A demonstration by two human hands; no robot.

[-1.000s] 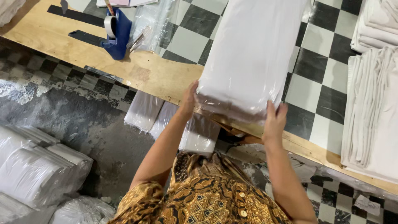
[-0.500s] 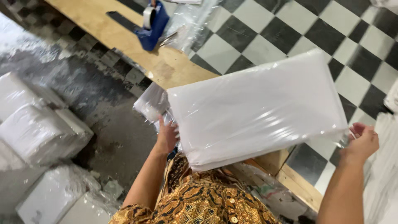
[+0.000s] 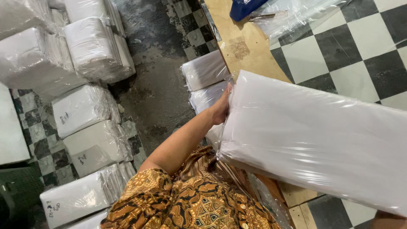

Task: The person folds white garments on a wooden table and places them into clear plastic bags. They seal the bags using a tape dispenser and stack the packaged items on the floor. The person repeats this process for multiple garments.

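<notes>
A large flat bundle of white sheets wrapped in clear plastic (image 3: 322, 148) is held up in front of me, tilted down to the right, over the table's near edge. My left hand (image 3: 221, 109) grips its left short end, fingers behind the wrap. Only a sliver of my right hand (image 3: 388, 219) shows at the bottom right corner, under the bundle's far end. My patterned brown sleeve and body fill the bottom centre.
Several wrapped white bundles (image 3: 85, 110) are stacked on the floor at left. Two more (image 3: 204, 70) lean by the wooden table edge (image 3: 241, 51). A checkered black-and-white top (image 3: 339, 46), a blue tape dispenser (image 3: 246, 6) and loose clear plastic (image 3: 296, 17) lie beyond.
The bundle has been lifted off the table and swung to the left and towards me. My view has turned left towards the stacks on the floor.
</notes>
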